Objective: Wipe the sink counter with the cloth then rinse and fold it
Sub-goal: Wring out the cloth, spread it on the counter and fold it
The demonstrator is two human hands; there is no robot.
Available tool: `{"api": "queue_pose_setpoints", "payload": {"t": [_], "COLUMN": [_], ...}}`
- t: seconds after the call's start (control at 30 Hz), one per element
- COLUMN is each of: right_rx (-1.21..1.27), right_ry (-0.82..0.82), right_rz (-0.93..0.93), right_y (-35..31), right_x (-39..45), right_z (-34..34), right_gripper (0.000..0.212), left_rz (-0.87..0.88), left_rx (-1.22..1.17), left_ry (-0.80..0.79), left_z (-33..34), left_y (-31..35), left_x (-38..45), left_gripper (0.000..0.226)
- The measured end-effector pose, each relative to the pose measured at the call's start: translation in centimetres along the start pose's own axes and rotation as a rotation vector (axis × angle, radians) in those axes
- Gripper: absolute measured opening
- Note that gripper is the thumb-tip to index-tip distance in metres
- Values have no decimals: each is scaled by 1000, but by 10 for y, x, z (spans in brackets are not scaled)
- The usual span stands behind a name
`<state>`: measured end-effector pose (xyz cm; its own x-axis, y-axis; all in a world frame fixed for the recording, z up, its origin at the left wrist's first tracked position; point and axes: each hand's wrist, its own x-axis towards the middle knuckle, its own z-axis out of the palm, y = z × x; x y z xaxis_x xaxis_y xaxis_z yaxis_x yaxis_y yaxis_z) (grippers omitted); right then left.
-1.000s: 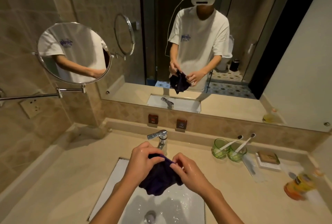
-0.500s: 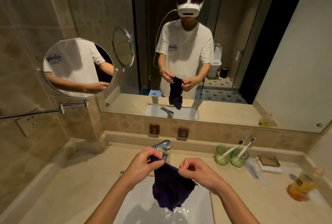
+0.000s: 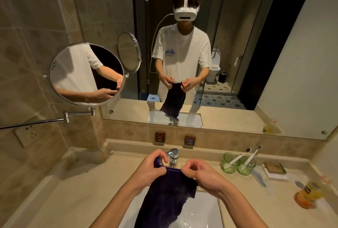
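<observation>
Both hands are up in front of the chrome faucet [image 3: 172, 155], and the dark purple cloth [image 3: 167, 196] hangs between them. The left hand [image 3: 152, 168] has its grip clenched on the cloth's upper left corner, fingers curled over a small bunch of fabric just left of the faucet. The right hand [image 3: 199, 173] pinches the top edge just right of the faucet, thumb and fingertips grasping the hem. That top edge runs nearly taut from one grip to the other, directly in front of the faucet's base. Everything else of the cloth drops below the two grips, spreading into a loose, crumpled sheet that dangles over the white sink basin [image 3: 203, 211] on the near side of the faucet. Its ragged lower edge hangs above the wet basin; whether it touches the basin I cannot tell. Both hands look wet and shiny. To the right of the faucet, on the beige worktop [image 3: 76, 196], stand two green glass cups [image 3: 237, 163], touching, each with a toothbrush [image 3: 253, 155] leaning in it. Farther right of the faucet sits a blurred orange bottle [image 3: 307, 195]. Behind the faucet, the wall mirror [image 3: 274, 63] shows the same cloth hanging from both hands.
</observation>
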<state>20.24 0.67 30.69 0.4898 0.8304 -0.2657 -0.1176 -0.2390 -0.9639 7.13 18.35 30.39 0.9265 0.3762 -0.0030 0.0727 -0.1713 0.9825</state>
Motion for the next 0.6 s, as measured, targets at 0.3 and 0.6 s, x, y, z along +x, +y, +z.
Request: {"api": "queue_pose_setpoints", "payload": {"t": [0.3, 0.6], "right_rx": [-18, 327], "right_ry": [67, 319], "right_rz": [-38, -111], "right_y": [-17, -20], "right_x": [12, 23], "right_z": [43, 53], "right_gripper": [19, 38], "left_rz": [-83, 81], "left_rx": [-16, 131], "left_ry": [116, 361], "left_z": [17, 36], "left_y": [16, 10], "left_x": [0, -23], "left_gripper": [26, 36]}}
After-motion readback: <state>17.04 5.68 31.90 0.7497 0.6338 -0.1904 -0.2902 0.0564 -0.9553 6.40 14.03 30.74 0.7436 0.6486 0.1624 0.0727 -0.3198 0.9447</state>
